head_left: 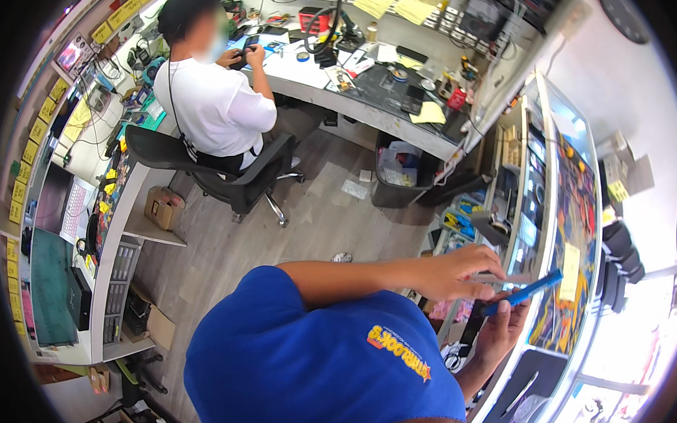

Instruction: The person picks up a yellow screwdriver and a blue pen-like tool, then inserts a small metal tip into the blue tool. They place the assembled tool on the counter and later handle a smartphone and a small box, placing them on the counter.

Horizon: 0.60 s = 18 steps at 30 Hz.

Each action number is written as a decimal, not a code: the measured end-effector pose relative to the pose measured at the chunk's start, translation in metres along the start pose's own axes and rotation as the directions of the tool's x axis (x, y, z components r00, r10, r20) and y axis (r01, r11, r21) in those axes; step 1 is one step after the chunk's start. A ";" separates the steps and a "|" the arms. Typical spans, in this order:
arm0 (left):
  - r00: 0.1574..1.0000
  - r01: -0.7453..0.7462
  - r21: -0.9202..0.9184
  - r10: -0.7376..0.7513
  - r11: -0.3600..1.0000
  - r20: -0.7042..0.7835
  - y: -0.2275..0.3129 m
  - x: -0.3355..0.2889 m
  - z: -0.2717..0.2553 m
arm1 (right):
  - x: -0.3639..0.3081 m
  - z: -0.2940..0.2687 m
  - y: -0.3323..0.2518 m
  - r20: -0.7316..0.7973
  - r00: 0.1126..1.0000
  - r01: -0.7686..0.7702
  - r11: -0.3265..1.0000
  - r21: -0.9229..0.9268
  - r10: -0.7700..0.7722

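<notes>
My right hand (496, 338) is closed around the lower end of a flat, bright blue thing (531, 290), seen nearly edge-on and shaped like a phone or its case. The blue thing slants up to the right, over the edge of a glass display counter (522, 251). My left hand (455, 274) reaches across from the left, just beside it. Its fingers are bent around a thin, pale strip (513, 279) that points toward the blue thing. What the strip is, and whether it touches the blue thing, I cannot tell.
A person (211, 110) in a white shirt sits on a black swivel chair (239, 182) at a cluttered workbench (379, 122), holding a small dark device. A dark bin (403, 173) stands beneath the bench's right end. At left is a counter with a laptop (67, 202); an open cardboard box (163, 208) sits nearby.
</notes>
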<state>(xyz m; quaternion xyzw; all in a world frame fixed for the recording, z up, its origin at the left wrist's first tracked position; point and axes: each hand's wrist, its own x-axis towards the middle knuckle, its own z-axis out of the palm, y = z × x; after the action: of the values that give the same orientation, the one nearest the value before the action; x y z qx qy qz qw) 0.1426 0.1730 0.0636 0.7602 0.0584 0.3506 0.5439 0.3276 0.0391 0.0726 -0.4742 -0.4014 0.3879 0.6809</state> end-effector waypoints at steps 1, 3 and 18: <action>1.000 0.024 0.066 -0.023 0.998 -0.018 -0.005 -0.008 -0.026 | 0.014 0.009 0.007 0.012 1.000 0.016 0.998 0.056 -0.017; 0.992 0.124 0.130 -0.118 0.984 -0.051 -0.015 -0.031 -0.072 | 0.039 0.031 0.016 0.012 1.000 0.004 0.981 0.192 -0.007; 0.753 0.565 0.011 -0.510 0.825 -0.417 -0.023 -0.157 -0.207 | 0.169 0.204 0.085 0.410 0.899 -0.295 0.901 0.318 0.150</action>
<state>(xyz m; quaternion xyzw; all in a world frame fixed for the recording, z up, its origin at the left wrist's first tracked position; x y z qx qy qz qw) -0.0914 0.2715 0.0033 0.6593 0.4072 0.3203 0.5449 0.1917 0.2820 0.0684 -0.2965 -0.3852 0.6171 0.6187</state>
